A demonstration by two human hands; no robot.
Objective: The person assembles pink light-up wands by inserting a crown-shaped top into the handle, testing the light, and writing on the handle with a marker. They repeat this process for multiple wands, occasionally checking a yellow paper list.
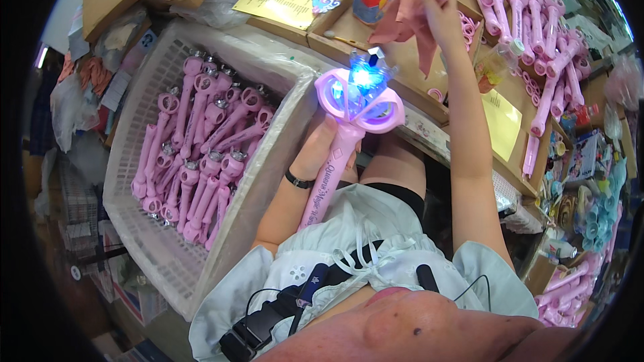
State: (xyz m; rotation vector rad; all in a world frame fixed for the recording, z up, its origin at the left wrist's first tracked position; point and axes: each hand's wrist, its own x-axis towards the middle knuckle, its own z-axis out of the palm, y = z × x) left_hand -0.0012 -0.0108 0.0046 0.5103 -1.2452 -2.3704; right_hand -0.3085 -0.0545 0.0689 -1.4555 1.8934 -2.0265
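Wrapping its fingers around one lit pink wand [345, 145] is the left hand [314, 152]; the right hand [441, 17] pinches one cloth [409, 19].

You wear this view on your head: the left fisheye camera faces steeply down past your torso [396, 228], near enough that your left hand [318, 147] sits close to the centre and your right hand [439, 19] toward the upper right. The bench [426, 129] spans the upper right, a white crate [282, 70] the left; edges curve toward a dark rim.
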